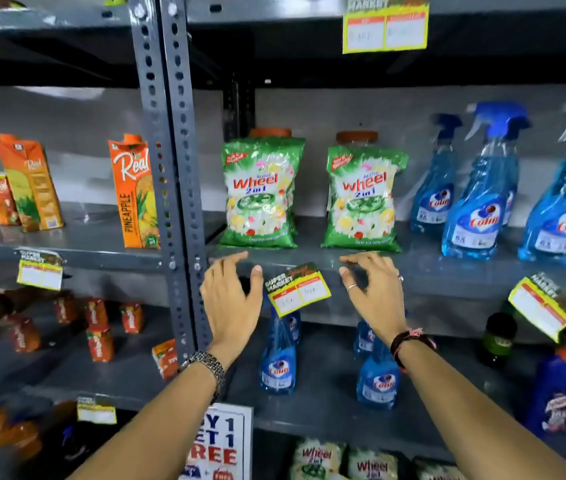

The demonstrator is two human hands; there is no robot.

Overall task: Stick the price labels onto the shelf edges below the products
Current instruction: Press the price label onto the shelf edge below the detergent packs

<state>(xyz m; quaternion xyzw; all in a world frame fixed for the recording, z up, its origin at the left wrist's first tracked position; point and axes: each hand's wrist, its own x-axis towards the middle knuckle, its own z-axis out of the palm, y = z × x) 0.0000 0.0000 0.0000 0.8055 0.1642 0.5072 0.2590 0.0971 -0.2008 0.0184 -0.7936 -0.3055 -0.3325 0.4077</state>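
A yellow-bordered price label (pixel 298 288) hangs tilted on the grey shelf edge (pixel 447 271), below and between two green Wheel detergent bags (pixel 260 192) (pixel 364 199). My left hand (pixel 231 299) is just left of the label, fingers spread, holding nothing. My right hand (pixel 375 289) is just right of it, fingers apart and curled, also holding nothing. Neither hand touches the label.
Blue Colin spray bottles (pixel 479 202) stand to the right, with a tilted label (pixel 539 308) below them. Orange juice cartons (pixel 134 192) sit left of the perforated upright post (pixel 174 168), above another label (pixel 39 273). More bottles fill the lower shelf. A label (pixel 384 27) hangs above.
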